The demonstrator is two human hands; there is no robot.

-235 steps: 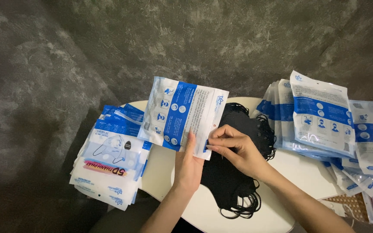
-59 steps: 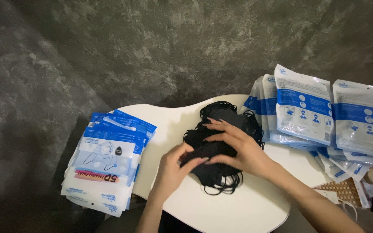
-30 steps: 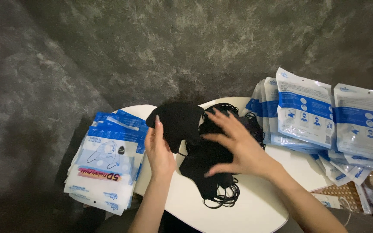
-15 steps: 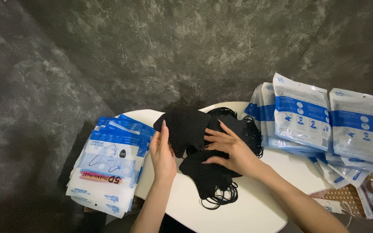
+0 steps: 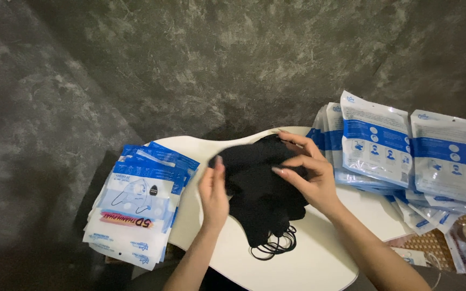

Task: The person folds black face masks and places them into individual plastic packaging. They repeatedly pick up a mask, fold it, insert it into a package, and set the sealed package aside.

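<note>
A bundle of black face masks (image 5: 260, 188) is lifted a little above a small white round table (image 5: 308, 264), their ear loops dangling near the table top. My left hand (image 5: 213, 194) grips the bundle's left edge, palm toward the masks. On the right side my right hand (image 5: 307, 172) pinches the bundle's upper edge between thumb and fingers. Both hands hold the same stack.
A stack of blue-and-white mask pouches (image 5: 136, 210) hangs over the table's left edge. A bigger pile of empty blue-and-white pouches (image 5: 405, 156) covers the right side. A woven mat (image 5: 432, 248) shows at lower right. Grey mottled floor surrounds the table.
Over the last seconds a pouch was set aside and both hands gathered black masks from the pile. Since half a second ago the bundle has been squared and held more upright between both hands.
</note>
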